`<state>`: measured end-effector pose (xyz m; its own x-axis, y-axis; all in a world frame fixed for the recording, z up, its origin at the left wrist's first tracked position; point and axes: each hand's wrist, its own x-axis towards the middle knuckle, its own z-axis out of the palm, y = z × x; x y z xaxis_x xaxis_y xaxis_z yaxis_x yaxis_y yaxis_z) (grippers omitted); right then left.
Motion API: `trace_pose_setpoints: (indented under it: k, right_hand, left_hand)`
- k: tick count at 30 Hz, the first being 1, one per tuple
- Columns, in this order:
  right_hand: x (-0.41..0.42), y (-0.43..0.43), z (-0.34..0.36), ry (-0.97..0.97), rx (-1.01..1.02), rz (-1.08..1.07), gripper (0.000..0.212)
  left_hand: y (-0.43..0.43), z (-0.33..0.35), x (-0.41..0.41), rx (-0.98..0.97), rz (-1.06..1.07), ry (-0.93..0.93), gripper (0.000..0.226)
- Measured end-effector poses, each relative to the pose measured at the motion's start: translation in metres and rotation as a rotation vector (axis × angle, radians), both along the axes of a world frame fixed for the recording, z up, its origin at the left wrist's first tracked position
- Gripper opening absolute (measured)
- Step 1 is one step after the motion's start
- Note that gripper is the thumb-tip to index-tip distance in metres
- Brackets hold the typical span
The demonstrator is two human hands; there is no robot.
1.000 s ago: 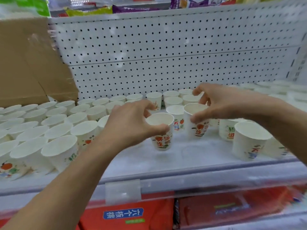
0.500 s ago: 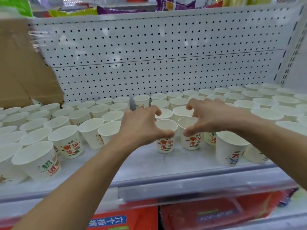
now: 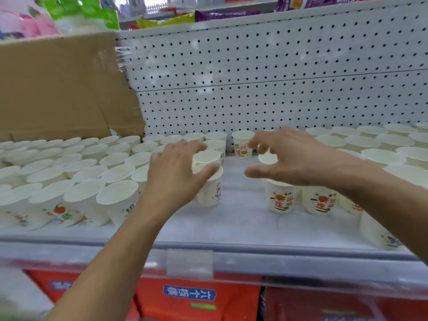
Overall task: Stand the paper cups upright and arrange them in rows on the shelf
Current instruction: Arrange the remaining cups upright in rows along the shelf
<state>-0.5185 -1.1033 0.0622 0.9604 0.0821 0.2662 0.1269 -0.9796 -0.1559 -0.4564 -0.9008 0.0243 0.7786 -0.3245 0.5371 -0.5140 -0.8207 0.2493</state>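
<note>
Nearest, below both hands, red printed packages (image 3: 196, 302) sit under the pale grey shelf (image 3: 231, 228), whose front rail carries a clear plastic label holder (image 3: 189, 262). On the shelf, left of the left hand (image 3: 176, 179), white paper cups with coloured print (image 3: 115, 195) stand upright, packed rim to rim. The left hand is spread wide. Its thumb lies across the rim of one upright white cup (image 3: 209, 193) and its fingers reach over the cup behind. Whether it actually grips either one cannot be told.

The right hand (image 3: 298, 158) hovers with thumb and fingers spread wide and holds nothing. Just beneath it stand two upright cups with orange print (image 3: 280, 200), and another white rim (image 3: 266, 158) shows between its thumb and fingers. Beyond the gap between the hands stands a single printed cup (image 3: 242, 144). Further rows of cups (image 3: 382, 144) stand to the right of the right hand. Behind everything rises a white perforated back panel (image 3: 278, 77), with a brown cardboard box (image 3: 58, 89) beyond the left hand.
</note>
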Motion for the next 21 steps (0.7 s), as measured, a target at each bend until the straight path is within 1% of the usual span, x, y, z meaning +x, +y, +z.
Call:
trace_pose_setpoints:
  k: [2, 4, 6, 8, 11, 16, 18, 21]
  right_hand:
    - [0.019, 0.025, -0.001, 0.072, 0.065, 0.073, 0.061]
    - [0.037, 0.044, -0.004, 0.128, 0.088, 0.096, 0.067]
    - [0.051, 0.059, -0.007, 0.17, 0.062, 0.076, 0.073]
    - [0.06, 0.07, -0.009, 0.205, 0.025, 0.049, 0.075]
    - [0.067, 0.078, -0.01, 0.225, -0.004, 0.012, 0.075]
    - [0.067, 0.084, -0.009, 0.211, -0.022, -0.001, 0.072]
    - [0.058, 0.08, -0.002, 0.169, -0.002, -0.019, 0.069]
    - [0.034, 0.058, 0.015, 0.104, 0.138, -0.065, 0.071]
  left_hand:
    - [0.031, 0.006, 0.019, 0.084, 0.1, 0.052, 0.053]
    - [0.046, 0.014, 0.036, 0.225, 0.128, 0.151, 0.061]
    - [0.049, 0.019, 0.049, 0.319, 0.077, 0.247, 0.071]
    - [0.047, 0.024, 0.059, 0.352, 0.024, 0.35, 0.08]
    - [0.043, 0.027, 0.071, 0.403, 0.005, 0.424, 0.087]
    - [0.043, 0.028, 0.077, 0.402, -0.05, 0.429, 0.073]
    - [0.049, 0.031, 0.072, 0.33, -0.068, 0.41, 0.071]
    - [0.057, 0.037, 0.053, 0.19, -0.103, 0.327, 0.067]
